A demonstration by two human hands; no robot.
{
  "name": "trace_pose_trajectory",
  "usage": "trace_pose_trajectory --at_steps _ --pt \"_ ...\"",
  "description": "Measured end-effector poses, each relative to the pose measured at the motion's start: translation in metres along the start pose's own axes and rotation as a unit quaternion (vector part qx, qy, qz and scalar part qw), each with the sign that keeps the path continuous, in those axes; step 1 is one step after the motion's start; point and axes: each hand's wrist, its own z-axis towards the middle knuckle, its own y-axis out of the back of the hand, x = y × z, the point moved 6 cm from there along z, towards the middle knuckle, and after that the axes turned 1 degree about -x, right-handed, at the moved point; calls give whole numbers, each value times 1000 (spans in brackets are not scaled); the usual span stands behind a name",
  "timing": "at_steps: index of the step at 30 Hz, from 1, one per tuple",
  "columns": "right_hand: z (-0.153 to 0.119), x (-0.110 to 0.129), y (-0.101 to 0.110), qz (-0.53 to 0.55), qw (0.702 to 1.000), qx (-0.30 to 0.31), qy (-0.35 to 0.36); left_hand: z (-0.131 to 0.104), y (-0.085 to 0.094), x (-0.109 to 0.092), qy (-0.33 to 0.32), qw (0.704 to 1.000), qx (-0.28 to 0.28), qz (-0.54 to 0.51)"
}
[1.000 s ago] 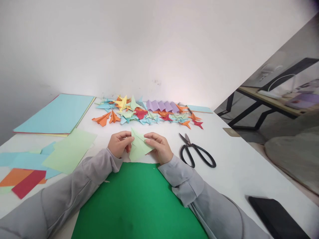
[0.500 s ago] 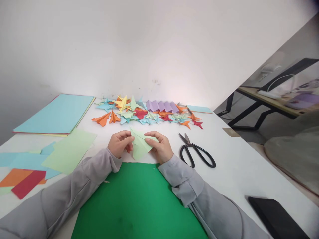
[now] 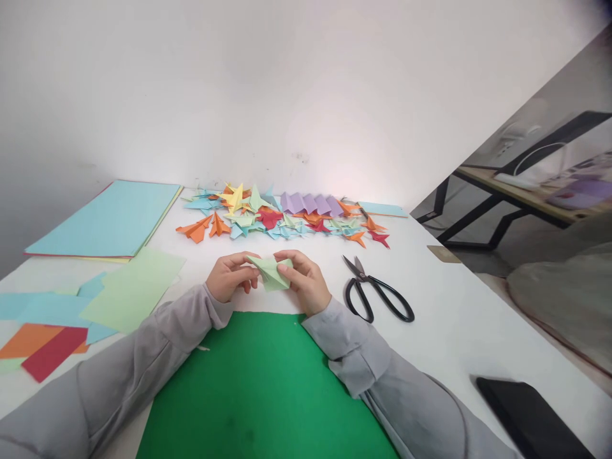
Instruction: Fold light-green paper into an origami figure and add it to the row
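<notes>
A small light green folded paper (image 3: 271,274) is held up between both hands, just beyond the far edge of a green sheet (image 3: 268,382). Its left corner is pinched between the thumb and fingers of my left hand (image 3: 233,276). My right hand (image 3: 306,282) grips the right side, thumb in front and fingers behind. Creases run across the paper, and part of it is hidden by the fingers. Behind the hands lies a long pile of folded paper shapes (image 3: 270,219) in orange, blue, green, red and yellow, with a purple pleated strip (image 3: 310,204).
Black-handled scissors (image 3: 368,287) lie right of my right hand, blades partly apart. A black flat object (image 3: 530,414) is at the lower right. Large blue sheets (image 3: 109,217) are stacked at the back left, with loose green (image 3: 136,290), orange and red (image 3: 55,354) pieces nearer.
The green paper has been tilted and closed up, showing less height between the hands; its upper and lower points no longer stick out. The hands have barely moved.
</notes>
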Motion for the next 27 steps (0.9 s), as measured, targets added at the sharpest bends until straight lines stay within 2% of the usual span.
trace_pose_trajectory --at_steps 6,10,21,24,27 --pt "-1 3 -2 -14 1000 -2 7 2 5 -2 -9 998 -28 -61" --pt "-1 4 -5 -25 999 8 30 2 5 -1 -4 997 -17 -71" --pt "2 3 1 -55 996 -41 61 -1 7 -6 -85 994 -48 52" --pt "2 3 1 -40 997 -36 54 -1 10 -8 -110 988 -67 81" --pt "1 2 -2 -26 999 -13 38 0 10 -6 -101 989 -68 80"
